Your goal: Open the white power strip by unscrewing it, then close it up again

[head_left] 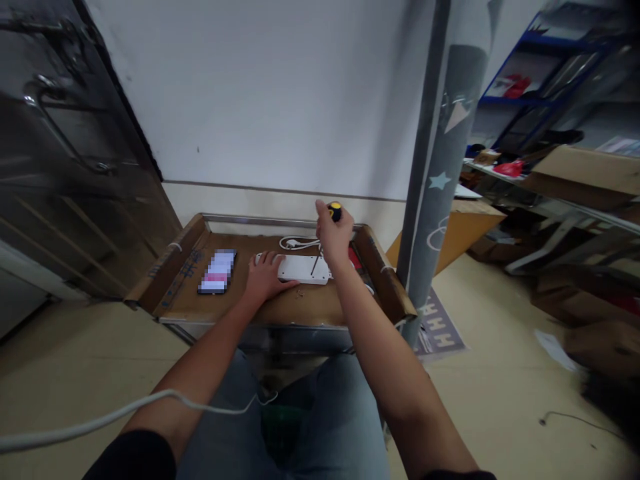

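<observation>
My left hand [265,279] lies over the left end of a white power strip [305,270], its fingers curled across the casing and pressing it onto the board. My right hand [334,233] is raised above the strip, gripping a screwdriver [335,212] with a yellow and black handle. The thin metal shaft [315,261] slants down to the strip's top face. A white cable [299,243] loops behind the strip, and its far end is partly hidden by my right hand.
The brown board of a wooden-sided cart [185,303] holds a phone [217,271] with a blurred screen. A rolled grey mat [440,167] stands to the right, with shelves and cardboard boxes [590,173] beyond. A dark metal door [75,133] is on the left, and a white cable [125,413] crosses my left arm.
</observation>
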{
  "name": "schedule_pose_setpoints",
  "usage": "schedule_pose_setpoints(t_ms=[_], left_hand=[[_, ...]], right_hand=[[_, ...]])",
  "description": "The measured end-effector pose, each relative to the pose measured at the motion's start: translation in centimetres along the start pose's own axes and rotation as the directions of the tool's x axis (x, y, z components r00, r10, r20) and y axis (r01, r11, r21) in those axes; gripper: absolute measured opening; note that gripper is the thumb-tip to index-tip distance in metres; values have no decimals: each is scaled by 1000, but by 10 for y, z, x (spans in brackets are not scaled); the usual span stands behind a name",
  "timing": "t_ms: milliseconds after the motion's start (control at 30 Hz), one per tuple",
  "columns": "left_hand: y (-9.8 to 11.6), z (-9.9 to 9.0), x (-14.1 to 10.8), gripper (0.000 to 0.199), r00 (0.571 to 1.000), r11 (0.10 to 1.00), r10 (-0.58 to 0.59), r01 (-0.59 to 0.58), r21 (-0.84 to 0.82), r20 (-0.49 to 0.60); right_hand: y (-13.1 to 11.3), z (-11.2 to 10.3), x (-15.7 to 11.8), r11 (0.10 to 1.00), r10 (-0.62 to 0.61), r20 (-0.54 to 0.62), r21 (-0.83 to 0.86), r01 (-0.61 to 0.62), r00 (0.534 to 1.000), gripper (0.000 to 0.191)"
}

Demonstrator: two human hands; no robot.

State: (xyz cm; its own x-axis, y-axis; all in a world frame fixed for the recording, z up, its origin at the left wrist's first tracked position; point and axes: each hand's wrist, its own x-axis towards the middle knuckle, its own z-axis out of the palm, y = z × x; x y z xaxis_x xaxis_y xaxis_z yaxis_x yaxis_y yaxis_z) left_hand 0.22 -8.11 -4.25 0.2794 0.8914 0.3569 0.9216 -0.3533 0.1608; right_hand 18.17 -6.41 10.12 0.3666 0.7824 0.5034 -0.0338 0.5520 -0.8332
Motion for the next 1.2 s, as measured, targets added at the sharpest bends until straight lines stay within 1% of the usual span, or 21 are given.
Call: schedule_pose_setpoints(t_ms=[100,167,200,267,300,367,400,467,567,700,800,900,1067,1200], left_hand=[[2,-2,-2,82,1000,1000,3,-3,-6,-9],[3,-2,-3,82,1000,1000,1,-1,-13,-20],[3,-2,-4,81,1000,1000,1,-1,-17,-27],[3,-2,-4,80,999,1000,4,-5,-24,-39],[3,-2,-4,80,999,1000,8,-9,-26,-42],[2,-1,-4,79,999,1000,10,-11,-29,-42],[2,-1,-4,80,999,1000,9,-10,-29,-39],[2,-2,-4,82,999,1000,8,-9,-28,-31],[3,-3,-4,84,999,1000,3,-4,-31,-32],[3,-3,-4,81,999,999,0,-1,-41,-36],[2,-1,-4,82,999,999,4,-6,-43,-46],[1,0,-4,82,999,999,5,-8,-45,-48],[1,0,-3,83,1000,998,-7,6,-60,-21],[-1,-2,-2,83,1000,999,8,-8,-43,-11]], right_hand=[[-11,-11,-1,997,26,-58,72,-22,998,45],[-9,-27,-10,994,49,-119,102,-37,992,44],[-5,-38,-16,993,64,-176,111,-45,982,45],[10,-61,-26,991,99,-316,119,-64,943,51],[19,-74,-29,990,118,-387,123,-76,914,52],[38,-95,-30,983,171,-475,143,-116,863,39],[46,-103,-28,977,202,-490,157,-142,848,39],[60,-115,-22,964,255,-485,193,-182,836,42],[71,-122,-17,940,324,-434,247,-235,840,43],[85,-127,-35,910,388,-401,308,-277,830,44],[98,-131,-50,898,408,-387,336,-285,827,44],[108,-134,-54,894,410,-381,349,-281,829,42],[106,-139,-39,880,423,-355,382,-283,834,44],[105,-135,-21,862,448,-323,405,-306,834,44]])
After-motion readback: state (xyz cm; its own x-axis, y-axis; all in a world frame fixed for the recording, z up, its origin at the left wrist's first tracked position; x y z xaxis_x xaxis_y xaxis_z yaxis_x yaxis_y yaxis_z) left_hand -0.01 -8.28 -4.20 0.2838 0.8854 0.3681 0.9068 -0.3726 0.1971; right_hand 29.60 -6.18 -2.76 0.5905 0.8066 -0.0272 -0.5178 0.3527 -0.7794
